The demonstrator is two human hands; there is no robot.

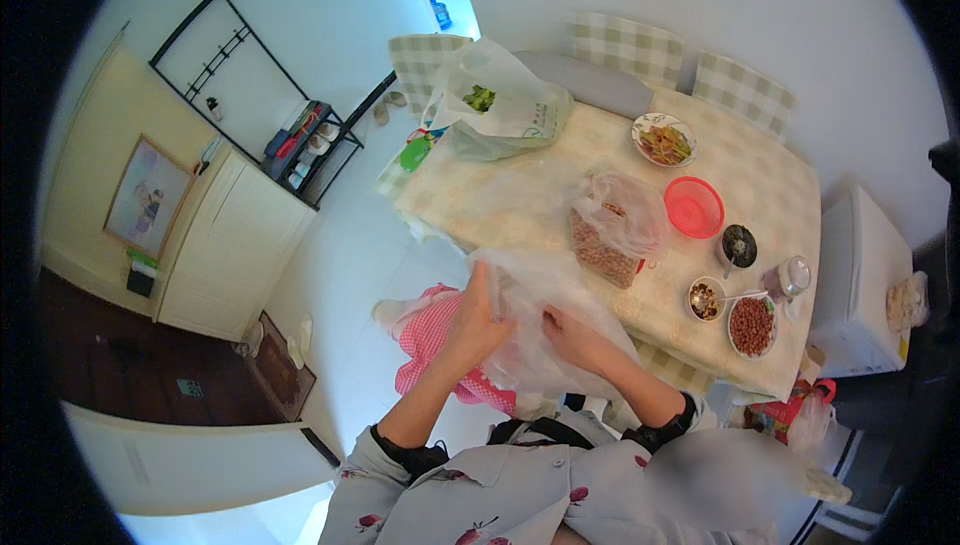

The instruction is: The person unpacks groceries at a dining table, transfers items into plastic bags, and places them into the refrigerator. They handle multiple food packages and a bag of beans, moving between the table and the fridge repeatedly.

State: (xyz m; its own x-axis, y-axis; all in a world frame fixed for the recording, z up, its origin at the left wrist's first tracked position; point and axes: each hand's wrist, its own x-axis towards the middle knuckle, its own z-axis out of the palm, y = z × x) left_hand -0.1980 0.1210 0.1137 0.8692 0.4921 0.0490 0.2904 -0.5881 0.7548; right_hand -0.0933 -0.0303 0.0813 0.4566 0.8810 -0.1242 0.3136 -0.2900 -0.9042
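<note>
My left hand point(480, 320) grips one side of a thin translucent plastic bag point(525, 357) in front of my torso, at the table's near edge. On the bag's other side, my right hand point(566, 339) has its fingers curled at the film; whether they pinch it or something small is hard to tell. Just beyond the hands, a clear bag of peanuts point(604, 249) lies on the table, its crumpled top turned over to the right. A red plastic bowl or lid point(694, 207) is to the right of it.
On the covered table point(517, 207) stand a white plastic bag with greens point(480, 99), a plate of food point(664, 141), a dark-filled cup point(739, 245), a small bowl with a spoon point(705, 300), a bowl of peanuts point(752, 325) and a glass jar point(787, 279). Checkered chairs point(628, 42) line the far side.
</note>
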